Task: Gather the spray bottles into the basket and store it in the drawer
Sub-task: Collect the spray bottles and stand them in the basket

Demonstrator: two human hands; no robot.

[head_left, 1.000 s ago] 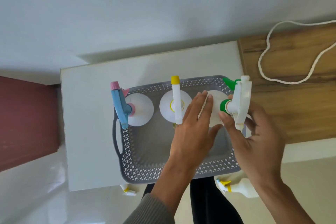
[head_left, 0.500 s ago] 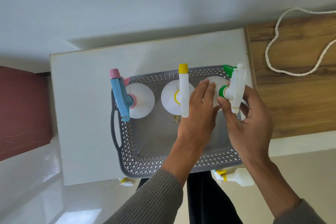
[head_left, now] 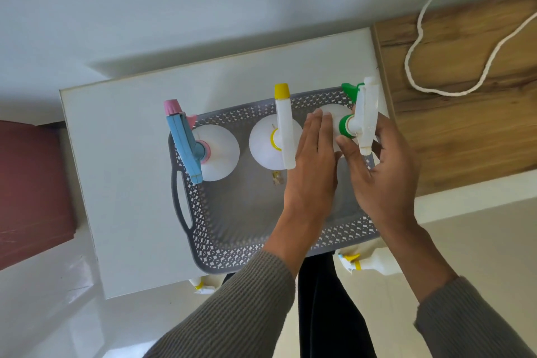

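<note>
A grey perforated basket [head_left: 203, 241] stands on a white cabinet top [head_left: 125, 168]. Along its far side stand three white spray bottles: one with a blue and pink trigger [head_left: 218, 151] at the left, one with a yellow nozzle [head_left: 264, 145] in the middle, one with a green collar and nozzle [head_left: 367, 113] in the right corner. My right hand [head_left: 380, 183] wraps the green-collared bottle's neck, thumb on the collar, fingers behind the trigger. My left hand [head_left: 313, 171] lies flat with straight fingers against that bottle's left shoulder.
Two more white spray bottles with yellow parts lie on the floor below the cabinet's near edge, one at the right [head_left: 374, 263] and one at the left [head_left: 202, 285]. A wooden surface [head_left: 465, 125] with a white rope [head_left: 421, 46] adjoins on the right. A dark red block [head_left: 29, 189] stands left.
Both hands stay at the green-collared bottle in the basket's right corner. My head has shifted a little, so the view has moved. The other two bottles have not moved.
</note>
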